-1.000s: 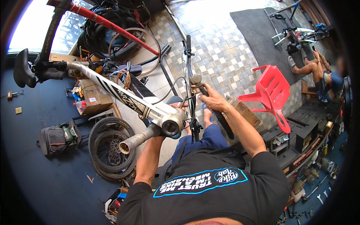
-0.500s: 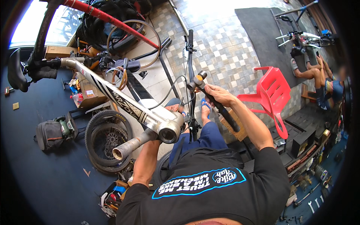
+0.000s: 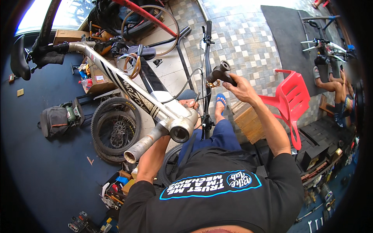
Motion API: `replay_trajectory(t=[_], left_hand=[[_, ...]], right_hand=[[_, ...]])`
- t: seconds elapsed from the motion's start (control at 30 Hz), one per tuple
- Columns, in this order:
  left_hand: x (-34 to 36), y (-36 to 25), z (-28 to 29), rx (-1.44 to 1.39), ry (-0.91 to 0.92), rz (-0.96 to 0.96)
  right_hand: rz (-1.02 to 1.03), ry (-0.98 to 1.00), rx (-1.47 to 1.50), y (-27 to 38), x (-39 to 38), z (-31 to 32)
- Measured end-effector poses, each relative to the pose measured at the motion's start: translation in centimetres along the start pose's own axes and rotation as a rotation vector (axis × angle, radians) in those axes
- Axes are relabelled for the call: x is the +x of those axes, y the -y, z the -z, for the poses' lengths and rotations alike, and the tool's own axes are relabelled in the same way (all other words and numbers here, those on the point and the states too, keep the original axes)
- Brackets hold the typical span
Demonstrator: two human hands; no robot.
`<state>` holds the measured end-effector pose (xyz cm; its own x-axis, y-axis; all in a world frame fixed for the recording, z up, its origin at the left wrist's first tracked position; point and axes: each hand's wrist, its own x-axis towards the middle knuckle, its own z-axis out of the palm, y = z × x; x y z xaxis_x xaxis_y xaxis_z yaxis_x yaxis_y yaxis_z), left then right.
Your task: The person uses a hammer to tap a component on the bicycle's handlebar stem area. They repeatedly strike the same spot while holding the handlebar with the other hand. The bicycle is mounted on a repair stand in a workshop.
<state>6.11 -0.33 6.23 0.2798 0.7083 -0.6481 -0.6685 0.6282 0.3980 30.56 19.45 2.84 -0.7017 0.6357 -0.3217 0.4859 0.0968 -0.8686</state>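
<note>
A silver bicycle frame with dark stripes stretches diagonally across the centre left, its wide open tube end toward me. My left hand is behind that end, mostly hidden, with fingertips closed round a thin dark rod. My right hand grips the dark handle of a hammer, its metal head held up right of the frame. Just behind the hammer are a black handlebar with cables and a small brass-coloured part under the hammer head. My blue-sandalled foot shows below them.
A red plastic chair and wooden box are right. Another person sits by a bicycle on a dark mat. Left are stacked wheels, a grey backpack and cardboard boxes. A cluttered bench lines the lower right.
The hammer in my right hand has risen up and to the right, its handle now more end-on. My left hand stays behind the frame's end. The view has shifted slightly.
</note>
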Motion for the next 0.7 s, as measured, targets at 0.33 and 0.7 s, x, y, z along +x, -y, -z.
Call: replay_trajectory(t=[0.33, 0.7], left_hand=[[0.0, -0.3, -0.9, 0.062, -0.023, 0.003], [0.6, -0.9, -1.2, 0.157, 0.042, -0.047]], right_hand=[[-0.183, 0.194, 0.518, -1.1, -0.4, -0.6], [-0.464, 0.464, 0.788, -2.6, 2.0, -2.3]])
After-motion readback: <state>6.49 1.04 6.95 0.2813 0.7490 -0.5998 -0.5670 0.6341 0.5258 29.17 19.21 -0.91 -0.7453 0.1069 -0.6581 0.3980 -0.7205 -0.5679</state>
